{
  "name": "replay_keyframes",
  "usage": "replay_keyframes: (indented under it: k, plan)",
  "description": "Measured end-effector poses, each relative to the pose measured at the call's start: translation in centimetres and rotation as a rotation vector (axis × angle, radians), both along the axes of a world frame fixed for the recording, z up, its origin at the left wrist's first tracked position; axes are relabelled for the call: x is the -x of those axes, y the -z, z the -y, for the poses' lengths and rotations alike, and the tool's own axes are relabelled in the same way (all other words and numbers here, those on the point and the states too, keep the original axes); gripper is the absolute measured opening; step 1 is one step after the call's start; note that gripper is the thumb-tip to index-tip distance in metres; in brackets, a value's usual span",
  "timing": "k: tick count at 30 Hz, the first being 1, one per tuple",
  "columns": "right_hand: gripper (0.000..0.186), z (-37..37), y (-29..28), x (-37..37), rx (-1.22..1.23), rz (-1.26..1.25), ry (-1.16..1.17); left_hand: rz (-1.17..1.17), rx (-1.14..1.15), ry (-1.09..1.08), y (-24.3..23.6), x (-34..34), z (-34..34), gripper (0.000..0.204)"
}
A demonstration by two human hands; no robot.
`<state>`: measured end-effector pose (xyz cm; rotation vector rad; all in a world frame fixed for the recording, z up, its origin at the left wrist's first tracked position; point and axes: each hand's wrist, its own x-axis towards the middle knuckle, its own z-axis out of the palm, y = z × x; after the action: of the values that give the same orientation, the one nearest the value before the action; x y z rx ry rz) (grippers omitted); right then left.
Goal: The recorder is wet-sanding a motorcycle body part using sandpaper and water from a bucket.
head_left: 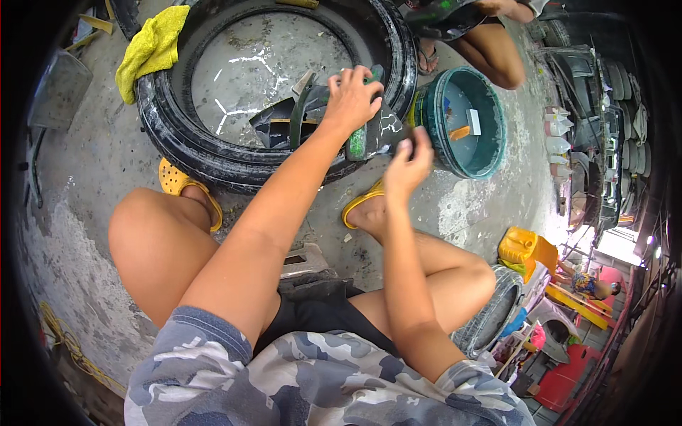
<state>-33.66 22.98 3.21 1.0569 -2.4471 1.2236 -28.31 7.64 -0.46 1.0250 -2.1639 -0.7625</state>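
My left hand is closed over the upper edge of a dark, curved panel with green patches, perhaps a vehicle body part. The panel rests across the near right side of a large black tire lying flat on the floor. At the panel's right end is my right hand, its fingers curled in and slightly blurred. Whatever those fingers hold, if anything, is too dark and smeared to make out. Part of the panel lies hidden beneath my left hand and forearm.
A teal bucket of water, with an orange piece and a white block in it, stands right of the tire. A yellow cloth hangs over the tire's left side. Another person's bent leg is beyond the bucket. Shelved parts line the right.
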Motion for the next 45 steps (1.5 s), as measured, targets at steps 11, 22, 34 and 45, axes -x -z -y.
replay_keyframes:
  k: [11,22,34,45]
  plan:
    - [0.042,3.6,2.6,26.9,-0.307,0.887,-0.233,0.490,-0.176,0.362,-2.5,-1.8,-2.4,0.099]
    - [0.052,2.1,3.2,27.3,-0.037,1.580,-0.344,0.782,-0.098,0.404,-3.7,-2.8,-2.4,0.125]
    - [0.037,7.0,-10.7,7.5,-1.064,-0.132,-0.843,0.548,-0.067,0.297,-0.8,-1.4,-2.4,0.086]
    - [0.033,-3.0,-16.6,13.5,-0.923,0.109,-0.442,0.756,0.222,0.465,-2.4,-2.7,-3.4,0.118]
